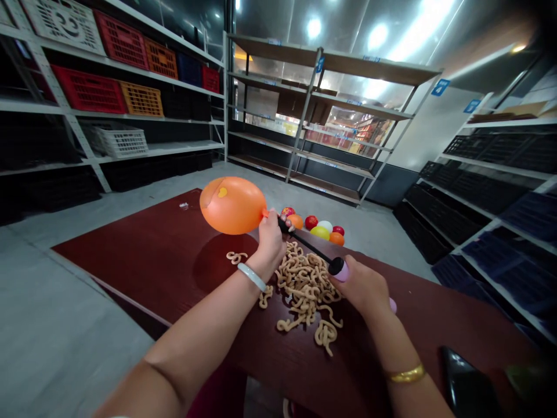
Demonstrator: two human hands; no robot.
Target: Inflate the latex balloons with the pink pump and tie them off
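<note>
An inflated orange balloon (pixel 232 206) with a small yellow mark is held above the dark red table. My left hand (pixel 273 235) is closed round the balloon's neck and the black end of a hand balloon pump (pixel 314 247). The pump's black rod runs down to the right into a black collar and a pinkish-purple part. My right hand (pixel 363 284) is wrapped round that purple part. Beneath both hands lies a pile of tan, curly, rope-like pieces (pixel 304 284), with a few loose ones beside it.
The dark red table (pixel 143 244) spans the foreground, with a black phone-like object (pixel 467 380) at its right. Beyond its far edge are several round balloons (pixel 321 232). Metal shelves (pixel 300 110) stand behind, crate shelves (pixel 148 98) at left, dark-crate shelves (pixel 491 197) at right.
</note>
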